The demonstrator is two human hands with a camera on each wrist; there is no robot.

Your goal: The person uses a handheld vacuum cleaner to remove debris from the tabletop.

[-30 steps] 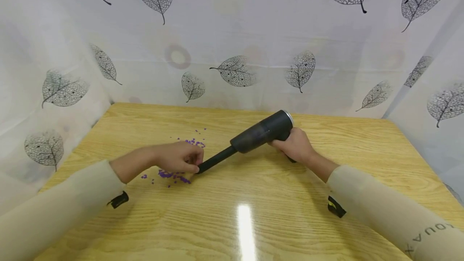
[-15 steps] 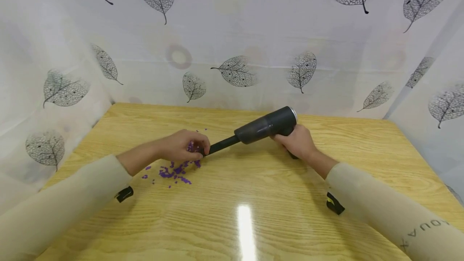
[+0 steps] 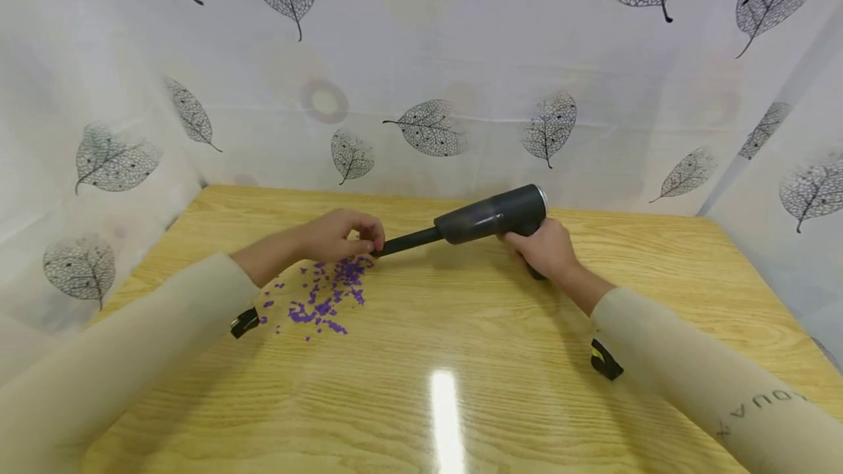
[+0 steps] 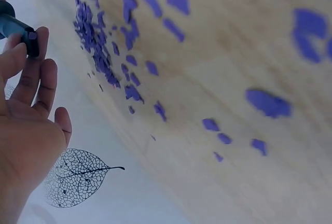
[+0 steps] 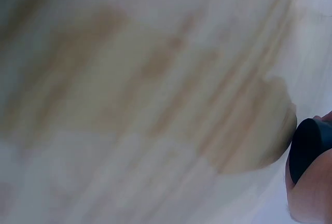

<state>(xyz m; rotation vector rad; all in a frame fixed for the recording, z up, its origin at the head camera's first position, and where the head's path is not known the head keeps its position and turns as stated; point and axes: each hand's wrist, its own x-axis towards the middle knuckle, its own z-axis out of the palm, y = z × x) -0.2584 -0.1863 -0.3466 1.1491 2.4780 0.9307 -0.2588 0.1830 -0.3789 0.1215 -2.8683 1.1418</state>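
Observation:
A black handheld vacuum cleaner (image 3: 490,215) with a long narrow nozzle (image 3: 412,239) is held above the wooden table. My right hand (image 3: 548,247) grips its handle; in the right wrist view only part of that hand (image 5: 314,187) and the dark handle (image 5: 307,149) show at the edge. At the nozzle's tip my left hand (image 3: 339,235) pinches it between thumb and fingers. In the left wrist view a purple spot shows on the nozzle end (image 4: 32,42). Many small purple scraps (image 3: 349,273) lie scattered on the table just below and in front of the left hand.
The wood-grain table (image 3: 527,386) stretches beneath both arms. Behind it and at both sides hangs a pale curtain (image 3: 487,93) printed with dark leaves. A bright light reflection lies on the table's front middle.
Both hands have lifted the vacuum cleaner up and away, the nozzle tip moving farther back and slightly right. More purple scraps are uncovered under the left hand.

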